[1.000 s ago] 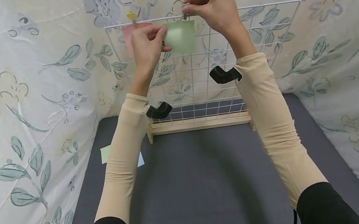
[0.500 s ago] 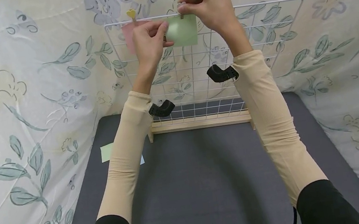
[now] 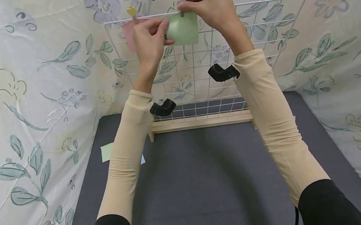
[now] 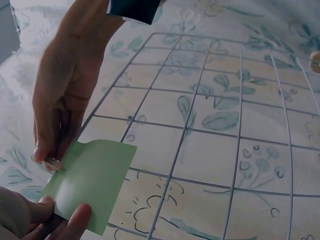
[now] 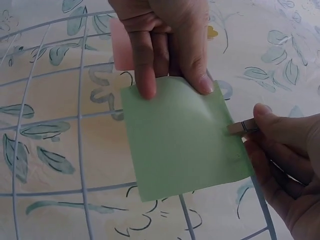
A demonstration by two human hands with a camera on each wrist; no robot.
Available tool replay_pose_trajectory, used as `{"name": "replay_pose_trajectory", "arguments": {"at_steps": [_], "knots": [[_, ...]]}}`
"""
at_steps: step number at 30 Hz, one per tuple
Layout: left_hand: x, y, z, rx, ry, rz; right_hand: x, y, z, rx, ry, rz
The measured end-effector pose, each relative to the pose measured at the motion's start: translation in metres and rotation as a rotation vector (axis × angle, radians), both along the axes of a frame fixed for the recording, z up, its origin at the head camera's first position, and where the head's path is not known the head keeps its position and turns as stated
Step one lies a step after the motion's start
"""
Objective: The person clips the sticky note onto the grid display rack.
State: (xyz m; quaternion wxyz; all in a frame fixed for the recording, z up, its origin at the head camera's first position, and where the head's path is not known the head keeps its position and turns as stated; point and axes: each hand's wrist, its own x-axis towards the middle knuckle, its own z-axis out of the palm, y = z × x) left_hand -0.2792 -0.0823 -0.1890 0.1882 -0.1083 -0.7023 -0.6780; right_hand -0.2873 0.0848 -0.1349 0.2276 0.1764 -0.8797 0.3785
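Observation:
A green square of paper (image 3: 183, 30) lies against the top of a white wire grid (image 3: 213, 53). My left hand (image 3: 150, 46) pinches its left edge between thumb and fingers, as the right wrist view also shows. At the paper's top edge, my right hand (image 3: 212, 3) pinches a small wooden clothespin (image 5: 242, 127), whose jaws overlap the paper and the grid's top wire. To the left, a pink paper (image 3: 129, 35) hangs from the top wire under a clothespin with a yellow heart (image 3: 132, 11); my left hand partly covers that paper.
The grid stands in a wooden base (image 3: 202, 122) on a dark grey tabletop (image 3: 197, 186). Another green paper (image 3: 106, 152) and a corner of blue paper (image 3: 142, 159) lie on the table, partly hidden by my left sleeve. A floral cloth (image 3: 22, 110) hangs behind.
Over the last second the green paper has risen to the top wire and the clothespin has come down over its upper edge. Both hands have kept their pinch; the last half second shows little movement.

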Motion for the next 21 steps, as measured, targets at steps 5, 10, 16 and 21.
{"name": "replay_pose_trajectory", "arguments": {"at_steps": [5,10,16,21], "knots": [[-0.0007,0.0,0.0004,0.022,0.004,-0.009,-0.0011,-0.0005,0.0008,0.019,-0.001,0.003],[-0.0013,0.0008,-0.0011,0.029,0.014,-0.012,-0.0031,-0.0024,-0.0031,-0.033,-0.009,0.029],[-0.0023,0.0011,-0.0017,0.027,0.029,-0.012,-0.0045,-0.0019,-0.0044,-0.043,-0.004,0.043],[-0.0028,0.001,-0.0018,0.043,0.012,-0.018,-0.0048,-0.0011,-0.007,-0.092,-0.011,0.067]]}}
